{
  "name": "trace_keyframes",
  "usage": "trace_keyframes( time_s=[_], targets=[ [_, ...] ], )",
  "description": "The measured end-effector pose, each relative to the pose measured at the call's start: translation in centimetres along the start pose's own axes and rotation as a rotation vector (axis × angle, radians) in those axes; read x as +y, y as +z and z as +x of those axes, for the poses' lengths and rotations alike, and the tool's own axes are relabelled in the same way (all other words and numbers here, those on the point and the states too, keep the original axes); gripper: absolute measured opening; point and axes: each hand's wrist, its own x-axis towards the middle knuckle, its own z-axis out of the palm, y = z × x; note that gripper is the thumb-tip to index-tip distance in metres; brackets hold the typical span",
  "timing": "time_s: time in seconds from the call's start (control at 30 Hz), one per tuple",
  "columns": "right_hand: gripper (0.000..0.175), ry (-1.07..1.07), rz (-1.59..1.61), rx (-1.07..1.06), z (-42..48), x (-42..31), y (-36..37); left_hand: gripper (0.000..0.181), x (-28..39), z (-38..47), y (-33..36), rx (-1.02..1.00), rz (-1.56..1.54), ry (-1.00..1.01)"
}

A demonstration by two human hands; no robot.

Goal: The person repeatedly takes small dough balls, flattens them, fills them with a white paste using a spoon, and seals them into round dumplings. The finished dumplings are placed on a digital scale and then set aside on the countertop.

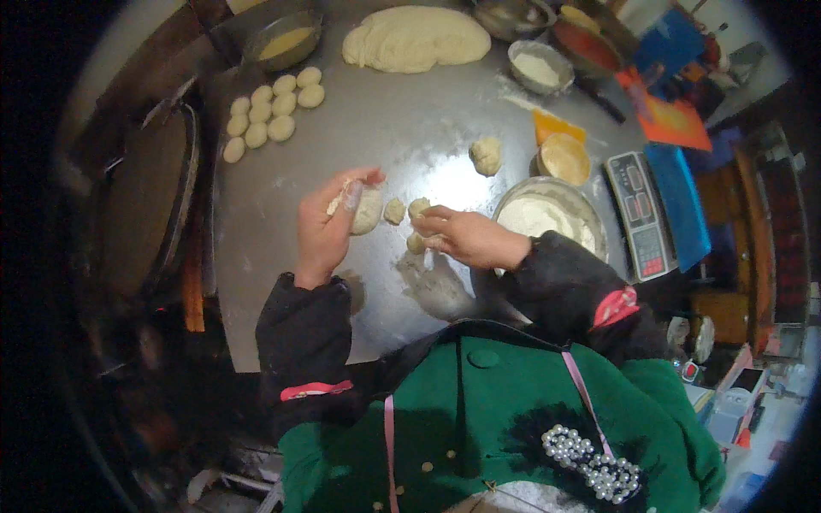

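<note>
My left hand [326, 221] is curled around a flattened round of dough [367, 211], held up over the steel worktop [385, 134]. My right hand [468, 236] reaches in from the right, its fingertips at two small dough lumps. One lump [419, 206] shows just above the fingers, the other lump [415, 243] just beside the thumb. Whether the fingers grip either is unclear. Between my hands lies another small dough piece [394, 211]. A larger dough lump [485, 156] rests farther up on the right.
Several dough rounds [259, 112] sit in rows at the upper left, below a pan [308, 48]. A big dough slab [417, 38] lies at the back. To my right stand a flour bowl [600, 234] and a digital scale [641, 215]. A round griddle [154, 192] is at the left.
</note>
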Motion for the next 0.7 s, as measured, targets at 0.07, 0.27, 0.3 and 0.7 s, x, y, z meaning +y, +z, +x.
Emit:
trace_keyframes(
  time_s=[0.07,0.27,0.3,0.7],
  targets=[
    [0.034,0.215,-0.239,-0.253,0.2,0.4,0.3,0.027,1.0,0.6,0.8,0.009,-0.040,0.075],
    [0.081,-0.120,0.540,0.291,-0.6,-0.1,-2.8,0.037,2.8,3.0,4.1,-0.220,0.263,0.370],
    [0.085,-0.207,0.627,0.355,-0.6,-0.6,-2.9,0.037,2.9,3.3,5.1,-0.249,0.359,0.425],
    [0.073,-0.196,0.295,0.620,-3.4,-2.0,-4.4,0.061,1.1,1.3,13.7,0.051,-1.340,-0.564]
  ],
)
